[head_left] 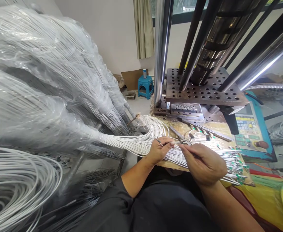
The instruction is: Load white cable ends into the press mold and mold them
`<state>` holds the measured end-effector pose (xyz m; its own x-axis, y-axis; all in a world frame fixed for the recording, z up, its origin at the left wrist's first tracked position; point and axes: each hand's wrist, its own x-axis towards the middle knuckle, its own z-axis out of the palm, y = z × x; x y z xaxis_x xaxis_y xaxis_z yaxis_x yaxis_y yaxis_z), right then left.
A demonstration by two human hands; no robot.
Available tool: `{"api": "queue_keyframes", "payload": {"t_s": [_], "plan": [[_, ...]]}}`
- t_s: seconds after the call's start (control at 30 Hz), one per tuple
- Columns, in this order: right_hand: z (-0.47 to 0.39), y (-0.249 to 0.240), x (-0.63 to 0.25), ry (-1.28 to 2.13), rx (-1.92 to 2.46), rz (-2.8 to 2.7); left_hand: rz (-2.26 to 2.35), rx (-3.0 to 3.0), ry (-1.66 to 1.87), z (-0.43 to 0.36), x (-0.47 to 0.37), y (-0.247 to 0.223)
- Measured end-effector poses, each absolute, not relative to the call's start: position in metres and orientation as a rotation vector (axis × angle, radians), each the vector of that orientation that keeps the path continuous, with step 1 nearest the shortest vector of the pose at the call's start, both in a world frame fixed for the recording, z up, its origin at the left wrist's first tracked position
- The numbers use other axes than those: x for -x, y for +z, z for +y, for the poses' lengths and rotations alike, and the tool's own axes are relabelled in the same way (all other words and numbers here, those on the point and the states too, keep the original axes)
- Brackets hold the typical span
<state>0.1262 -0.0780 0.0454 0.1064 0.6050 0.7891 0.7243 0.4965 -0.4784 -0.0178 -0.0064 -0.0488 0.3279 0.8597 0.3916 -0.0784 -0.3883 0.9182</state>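
Observation:
Close together over the bench front, my two hands meet at a thin white cable [174, 142]. My left hand [160, 150] is closed in a pinch on it, and a small dark tip sticks out above the fingers. From the other side my right hand [205, 163] is closed too, thumb and forefinger at the same cable; its other fingers are curled and partly hidden. Under both hands lies a thick bundle of white cables [131, 142], with green-marked ends at the right. Just beyond the fingers are a metal bar [176, 132] and several cable ends with dark connectors.
A press with a perforated plate [204, 91] stands behind the bench, its mould [186, 108] below. To the right is a teal control panel [252, 129]. Plastic-wrapped cable bundles [35, 48] hang at the left, above a cable coil [22, 180]. A blue stool [145, 86] stands farther back.

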Motion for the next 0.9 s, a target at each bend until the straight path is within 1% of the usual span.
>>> {"api": "queue_keyframes", "payload": {"t_s": [0.17,0.23,0.3,0.4,0.5,0.6,0.77,0.9], "plan": [[-0.089,0.037,-0.131,-0.024,1.193,-1.484,0.675,-1.597,1.202,-0.007,0.018,-0.043],[-0.095,0.030,-0.133,0.098,1.223,-1.356,0.684,-1.596,1.195,-0.007,0.018,-0.042],[-0.098,0.026,-0.133,0.393,1.191,-1.163,0.698,-1.597,1.189,-0.007,0.018,-0.042],[-0.098,0.027,-0.134,0.928,0.955,-0.886,0.689,-1.580,1.194,-0.007,0.019,-0.044],[-0.096,0.034,-0.136,1.181,0.783,-0.737,0.694,-1.539,1.186,-0.008,0.018,-0.047],[-0.096,0.039,-0.138,1.256,0.776,-0.664,0.722,-1.510,1.181,-0.009,0.018,-0.049],[-0.100,0.039,-0.140,1.259,0.839,-0.641,0.737,-1.483,1.179,-0.010,0.018,-0.049],[-0.107,0.034,-0.144,1.284,0.801,-0.674,0.760,-1.430,1.172,-0.010,0.017,-0.051]]}}
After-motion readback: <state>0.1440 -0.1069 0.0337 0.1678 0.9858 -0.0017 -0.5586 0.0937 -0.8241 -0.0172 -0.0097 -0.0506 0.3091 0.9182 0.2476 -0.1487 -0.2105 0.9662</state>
